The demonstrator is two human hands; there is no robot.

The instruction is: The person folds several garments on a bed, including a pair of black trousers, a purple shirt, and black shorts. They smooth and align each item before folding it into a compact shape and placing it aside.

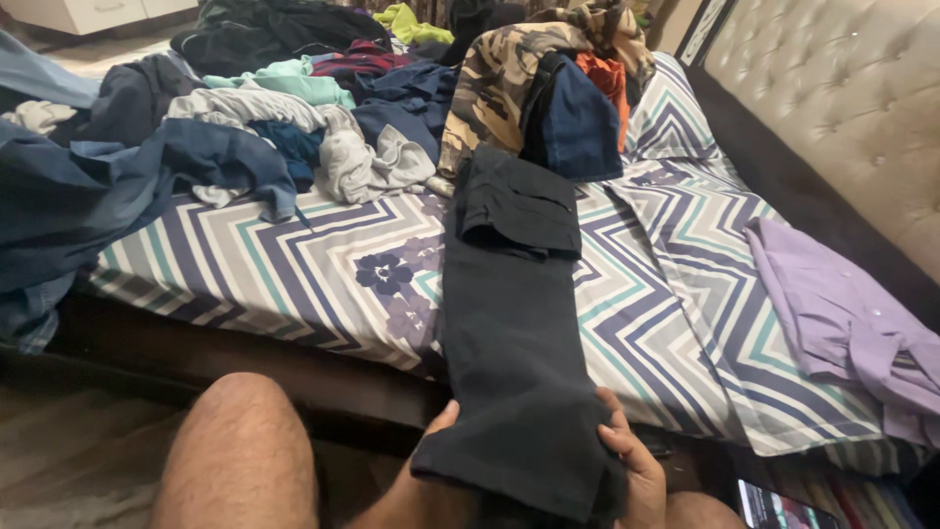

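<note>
step: folding dark trousers (514, 333) on bed (294, 264) | left hand (436, 431), right hand (632, 460) clamped on hem | next: likely needed even fold upward

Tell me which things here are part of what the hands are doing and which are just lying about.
In hand:
dark trousers, stretched over the bed
left hand and right hand, gripping the near end

Lying about:
lilac shirt
camouflage garment
heap of mixed clothes
zigzag bedsheet

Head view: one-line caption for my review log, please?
Both hands, left hand and right hand, grip dark folded trousers laid across a zigzag bedsheet beside heaped clothes.
</note>
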